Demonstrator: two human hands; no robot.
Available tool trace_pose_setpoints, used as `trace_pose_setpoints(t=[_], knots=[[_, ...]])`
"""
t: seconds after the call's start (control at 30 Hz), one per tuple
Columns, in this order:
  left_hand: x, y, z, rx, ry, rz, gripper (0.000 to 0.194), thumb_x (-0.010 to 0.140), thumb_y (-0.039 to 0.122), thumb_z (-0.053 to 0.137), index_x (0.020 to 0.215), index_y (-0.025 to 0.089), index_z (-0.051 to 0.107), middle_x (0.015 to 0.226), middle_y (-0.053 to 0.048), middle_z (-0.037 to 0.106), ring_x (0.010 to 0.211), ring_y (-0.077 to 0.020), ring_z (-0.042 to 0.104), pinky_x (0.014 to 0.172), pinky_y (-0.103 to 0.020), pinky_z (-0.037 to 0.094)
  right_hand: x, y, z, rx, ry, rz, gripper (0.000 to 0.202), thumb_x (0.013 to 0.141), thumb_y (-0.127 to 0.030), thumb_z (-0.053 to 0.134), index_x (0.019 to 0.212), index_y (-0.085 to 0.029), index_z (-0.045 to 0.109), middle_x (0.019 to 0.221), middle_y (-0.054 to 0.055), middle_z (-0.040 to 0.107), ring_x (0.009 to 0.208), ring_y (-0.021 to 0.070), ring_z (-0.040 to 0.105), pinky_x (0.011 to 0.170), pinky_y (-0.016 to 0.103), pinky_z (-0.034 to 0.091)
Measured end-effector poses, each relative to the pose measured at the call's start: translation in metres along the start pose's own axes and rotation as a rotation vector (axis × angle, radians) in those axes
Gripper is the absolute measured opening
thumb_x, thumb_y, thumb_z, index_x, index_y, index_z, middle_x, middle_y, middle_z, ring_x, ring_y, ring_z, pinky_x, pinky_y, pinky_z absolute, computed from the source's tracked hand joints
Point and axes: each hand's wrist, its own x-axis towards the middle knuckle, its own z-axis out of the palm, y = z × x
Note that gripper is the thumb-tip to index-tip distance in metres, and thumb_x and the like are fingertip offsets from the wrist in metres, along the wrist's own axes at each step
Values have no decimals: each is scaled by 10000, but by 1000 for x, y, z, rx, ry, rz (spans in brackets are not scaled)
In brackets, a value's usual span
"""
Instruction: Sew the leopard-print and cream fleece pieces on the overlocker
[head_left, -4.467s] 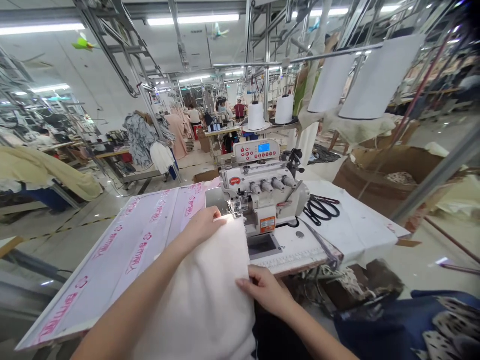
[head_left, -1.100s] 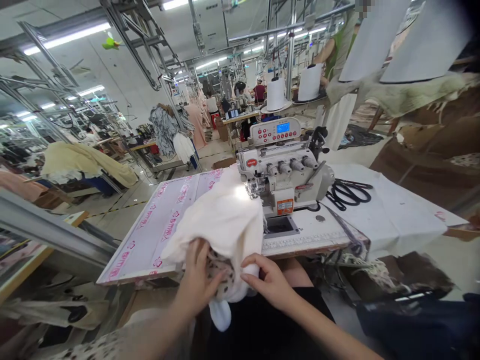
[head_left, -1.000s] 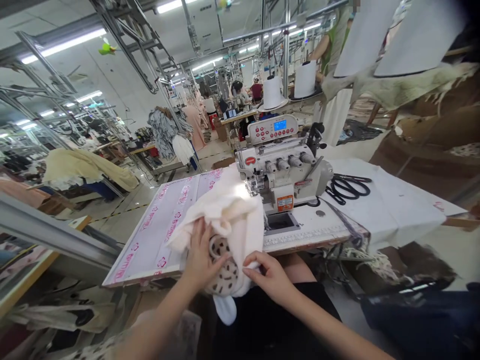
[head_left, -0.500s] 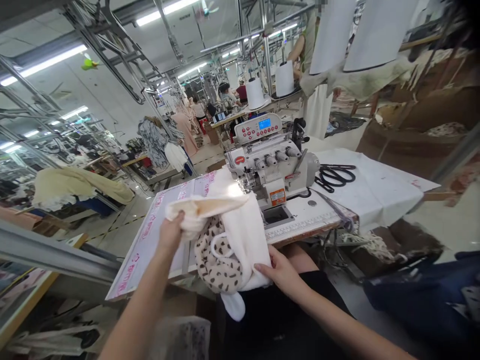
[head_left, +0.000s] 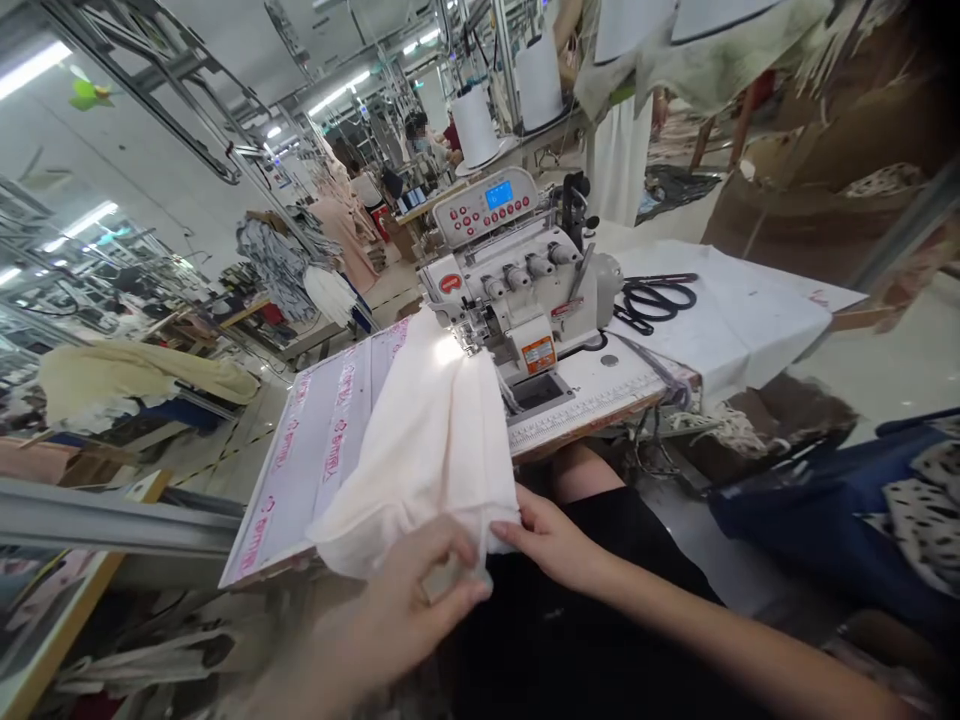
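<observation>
One soft cream-white cloth (head_left: 442, 420) runs from the white metal sewing machine (head_left: 510, 285) to the near side. The right hand (head_left: 551, 543) pinches its near right edge, apparently keeping it straight; the left hand's (head_left: 416, 590) blurred fingers curl, hold unclear. The flap (head_left: 367, 520), lifted half a second ago, now lies lowered, hiding spotted fabric.

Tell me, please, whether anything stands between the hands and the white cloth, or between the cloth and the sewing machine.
Nothing visible does: the right hand holds the white cloth's near corner, the left hand, blurred, is at its near edge, and the cloth runs unobstructed to the sewing machine.
</observation>
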Motion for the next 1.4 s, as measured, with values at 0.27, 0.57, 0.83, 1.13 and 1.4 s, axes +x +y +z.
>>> trace_pose_setpoints(t=[0.27,0.57,0.83,1.13,1.4], knots=[[30,-20,68,-3,471,-99,374,769,97,398,1136,169,423,1049,-103,482,1004,-209,478,886,-393,404,-6,0,-1,-237,76,-9,247,843,-280,467,1053,-177,548,899,38,583,821,175,529,814,331,423],[24,-8,51,51,504,26,139,871,200,371,906,184,505,772,-38,529,728,-147,528,661,-276,436,-10,-8,2,-411,155,-33,190,810,-285,520,668,-160,545,665,-5,474,650,135,455,602,242,380],[23,-1,52,154,466,192,230,844,142,436,1051,197,519,854,-61,569,775,-138,561,676,-256,480,-16,-26,4,-425,129,-69,209,857,-247,440,667,-172,488,651,-11,461,637,127,441,601,236,357],[24,6,45,36,449,212,206,819,104,474,986,192,556,860,-52,573,789,-124,556,690,-235,484,-14,-27,1,-434,142,-105,195,865,-240,425,716,-164,525,686,7,508,660,136,465,613,243,375],[29,5,45,76,418,267,211,816,94,482,998,161,565,850,-51,573,768,-119,550,677,-233,481,-16,-26,1,-438,167,-90,160,847,-186,434,713,-160,519,693,4,519,656,129,472,614,237,377]])
